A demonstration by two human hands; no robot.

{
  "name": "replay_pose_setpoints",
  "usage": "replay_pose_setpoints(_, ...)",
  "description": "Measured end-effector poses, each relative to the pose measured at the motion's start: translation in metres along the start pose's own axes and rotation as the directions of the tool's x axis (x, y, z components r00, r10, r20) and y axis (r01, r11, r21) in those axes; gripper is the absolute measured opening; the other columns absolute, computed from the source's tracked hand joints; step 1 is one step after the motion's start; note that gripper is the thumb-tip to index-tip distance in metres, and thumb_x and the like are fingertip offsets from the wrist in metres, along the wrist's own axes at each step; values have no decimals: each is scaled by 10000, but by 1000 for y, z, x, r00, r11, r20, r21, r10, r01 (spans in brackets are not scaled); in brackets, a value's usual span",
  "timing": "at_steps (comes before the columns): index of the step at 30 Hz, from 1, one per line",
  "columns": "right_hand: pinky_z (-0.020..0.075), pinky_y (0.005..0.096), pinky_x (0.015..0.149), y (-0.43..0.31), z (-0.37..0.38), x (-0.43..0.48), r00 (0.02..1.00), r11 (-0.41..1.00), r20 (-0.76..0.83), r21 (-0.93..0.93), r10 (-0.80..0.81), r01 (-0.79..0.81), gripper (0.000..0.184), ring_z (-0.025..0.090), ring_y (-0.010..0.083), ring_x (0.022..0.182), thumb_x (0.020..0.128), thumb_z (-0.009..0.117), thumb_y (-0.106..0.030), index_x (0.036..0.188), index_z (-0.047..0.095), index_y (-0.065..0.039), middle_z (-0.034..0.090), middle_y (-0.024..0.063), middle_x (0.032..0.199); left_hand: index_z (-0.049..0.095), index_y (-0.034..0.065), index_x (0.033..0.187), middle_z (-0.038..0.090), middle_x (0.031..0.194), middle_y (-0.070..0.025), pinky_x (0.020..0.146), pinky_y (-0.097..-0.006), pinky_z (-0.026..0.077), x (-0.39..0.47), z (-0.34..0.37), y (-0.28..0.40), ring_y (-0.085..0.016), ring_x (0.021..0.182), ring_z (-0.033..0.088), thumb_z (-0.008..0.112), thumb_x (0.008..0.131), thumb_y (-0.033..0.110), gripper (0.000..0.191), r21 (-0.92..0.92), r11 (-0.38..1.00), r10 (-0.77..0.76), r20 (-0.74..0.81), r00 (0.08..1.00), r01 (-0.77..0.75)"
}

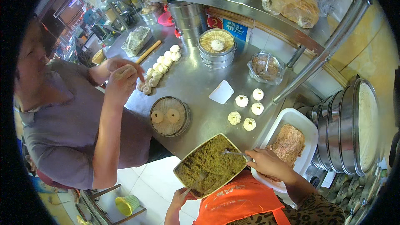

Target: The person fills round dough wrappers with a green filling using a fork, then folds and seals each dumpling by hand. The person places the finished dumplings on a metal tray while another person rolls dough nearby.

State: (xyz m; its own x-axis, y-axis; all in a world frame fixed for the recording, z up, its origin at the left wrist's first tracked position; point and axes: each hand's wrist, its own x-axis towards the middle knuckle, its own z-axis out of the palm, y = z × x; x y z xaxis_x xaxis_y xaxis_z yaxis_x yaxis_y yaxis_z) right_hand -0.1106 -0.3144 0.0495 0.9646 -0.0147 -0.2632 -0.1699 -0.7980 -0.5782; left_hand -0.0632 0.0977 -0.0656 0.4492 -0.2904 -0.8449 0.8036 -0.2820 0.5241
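A rectangular tub of green-brown filling [215, 162] is tilted at the table's front edge, against the orange apron. My left hand [182, 196] grips the tub's near left corner, along with the handle of a metal utensil whose end lies on the filling. In my right hand [265, 161] is a metal spoon [232, 152], its tip at the filling's upper right. Just right of that hand stands a white tray [307, 159] with pinkish minced filling [289, 143]. Several pleated buns [249, 124] and a white dough scraper [222, 92] lie on the steel table beyond.
A co-worker at the left holds both hands [123, 75] raised near a row of dough pieces [161, 67]. Steamer baskets [170, 131] [215, 64], a bagged bowl [265, 67], a rolling pin [148, 52] and large stacked steamers [340, 131] surround the work area. A steel shelf [215, 1] hangs overhead.
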Motion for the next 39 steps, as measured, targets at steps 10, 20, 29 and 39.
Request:
replay_pose_setpoints(10,542,482,636,-32,36,20,992,970,-50,-219,-119,105,150,672,356,734,767,605,-84,866,638,24,648,198,848,583,-138,1035,686,900,-210,673,-394,595,-5,9,-6,-307,755,703,515,935,109,275,97,978,181,67,981,-186)
replay_pose_setpoints(20,536,459,625,-42,11,20,994,945,9,-308,-110,108,127,671,363,726,771,558,-44,847,655,-13,666,165,820,572,-62,1000,704,846,-150,660,-332,566,12,8,-42,-232,746,710,507,974,152,226,186,946,249,100,963,-264)
replay_pose_setpoints(29,526,478,639,-30,7,-2,987,996,-132,-23,-89,87,163,669,364,687,822,585,-90,947,674,-33,665,191,730,574,-70,965,687,810,-170,633,-355,577,8,18,-36,-261,705,702,538,953,120,194,68,974,215,41,976,-217)
replay_pose_setpoints(39,507,470,714,7,47,13,969,984,208,91,133,-155,193,657,384,781,878,534,-153,916,691,-48,667,208,819,583,-83,1002,697,848,-187,620,-337,579,2,23,-24,-257,690,698,552,937,72,171,148,976,159,32,987,-162)
